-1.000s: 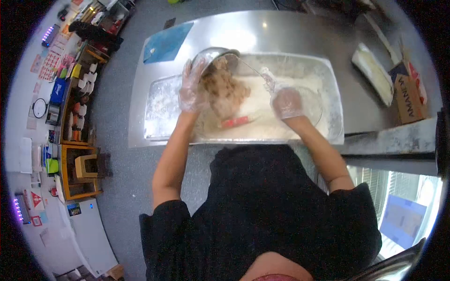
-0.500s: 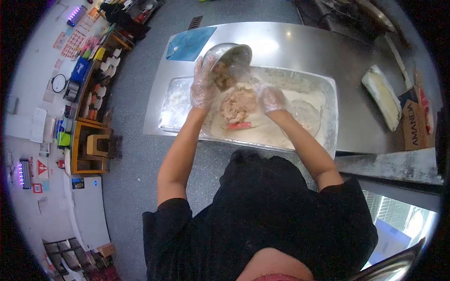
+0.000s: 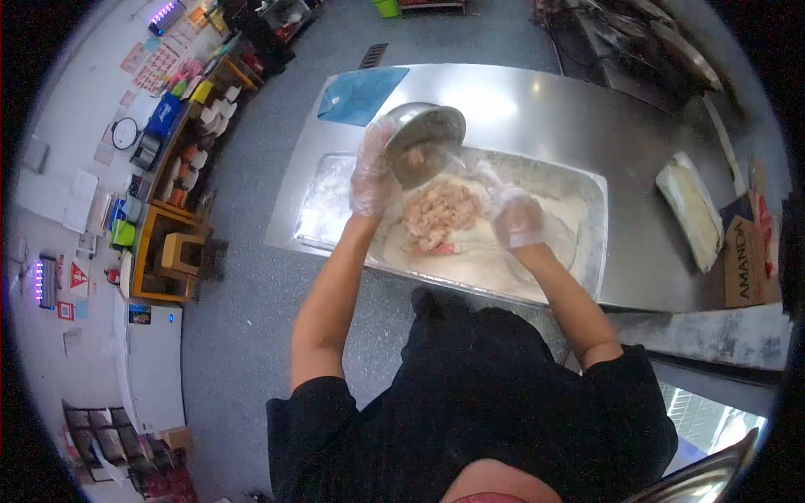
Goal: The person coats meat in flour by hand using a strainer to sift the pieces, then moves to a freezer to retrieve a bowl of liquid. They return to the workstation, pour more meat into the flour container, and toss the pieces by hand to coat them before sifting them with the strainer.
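Note:
In my gloved left hand (image 3: 373,172) is a metal mixing bowl (image 3: 453,126), gripped at its left rim and tipped so its mouth faces down over the tray. Some pale pink meat still clings inside the bowl. Under it, a heap of raw meat pieces (image 3: 440,214) lies on white flour (image 3: 490,272) in a long metal tray (image 3: 602,218). My gloved right hand (image 3: 516,216) is just right of the heap, its blurred fingers stretched toward the bowl's mouth. A red piece (image 3: 436,249), partly covered, shows at the heap's near edge. A round mesh shape (image 3: 566,230) rests in the flour.
A smaller floured tray (image 3: 323,201) adjoins on the left. On the steel table (image 3: 579,117) lies a blue sheet (image 3: 360,94) at the back left. A white-wrapped pack (image 3: 692,210) and a cardboard box (image 3: 742,243) are at the right.
The bowl is tipped further, and less meat shows inside it. The heap below looks larger and covers more of the red piece. My right hand has shifted slightly; the whole view has moved.

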A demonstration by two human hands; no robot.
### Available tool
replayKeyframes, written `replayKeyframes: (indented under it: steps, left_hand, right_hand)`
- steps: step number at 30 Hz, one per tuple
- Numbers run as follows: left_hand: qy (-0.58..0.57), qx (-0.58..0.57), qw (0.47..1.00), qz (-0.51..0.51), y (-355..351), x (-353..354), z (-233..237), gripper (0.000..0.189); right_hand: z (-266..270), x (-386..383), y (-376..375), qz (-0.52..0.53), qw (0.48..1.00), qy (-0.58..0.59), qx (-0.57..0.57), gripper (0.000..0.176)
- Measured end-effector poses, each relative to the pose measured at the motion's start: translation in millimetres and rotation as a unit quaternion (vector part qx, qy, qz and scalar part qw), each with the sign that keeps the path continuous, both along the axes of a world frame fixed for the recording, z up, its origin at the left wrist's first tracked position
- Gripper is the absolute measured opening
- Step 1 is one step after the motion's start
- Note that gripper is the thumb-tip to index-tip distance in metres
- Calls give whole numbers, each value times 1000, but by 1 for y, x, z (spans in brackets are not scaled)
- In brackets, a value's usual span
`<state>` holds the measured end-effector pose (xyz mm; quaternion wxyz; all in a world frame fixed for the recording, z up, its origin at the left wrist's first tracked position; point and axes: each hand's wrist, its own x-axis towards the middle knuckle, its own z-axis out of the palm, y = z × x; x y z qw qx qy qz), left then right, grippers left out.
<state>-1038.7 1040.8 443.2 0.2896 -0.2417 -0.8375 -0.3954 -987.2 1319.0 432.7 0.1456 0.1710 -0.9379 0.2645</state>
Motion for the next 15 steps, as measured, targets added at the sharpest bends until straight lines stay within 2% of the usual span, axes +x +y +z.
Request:
replayKeyframes:
  steps: [3,4,5,6,8,12,14,15]
  left_hand:
    - [-23,49,999,8,17,8,11,57]
    - [-9,56,998,15,21,5,12,57]
    - [2,63,998,23,23,2,13,57]
    - [14,71,997,33,26,-1,13,57]
    - [25,78,995,55,31,5,12,60]
    - [65,10,995,78,39,9,22,60]
    - [49,9,995,86,34,4,21,58]
    - [39,3,995,88,31,10,16,58]
  right_hand:
    - [-17,0,10,-17,1000,7,-10,23]
    - [-45,-10,10,-17,999,3,44,29]
    - [-37,-10,6,-17,995,-3,98,39]
    - [-29,-11,8,-11,994,-1,106,39]
    - [-12,-3,7,-6,997,72,13,36]
    - [-24,-15,6,-13,998,-17,57,44]
    - [-31,-28,9,1,992,128,20,48]
    - [-52,-34,4,2,993,118,16,48]
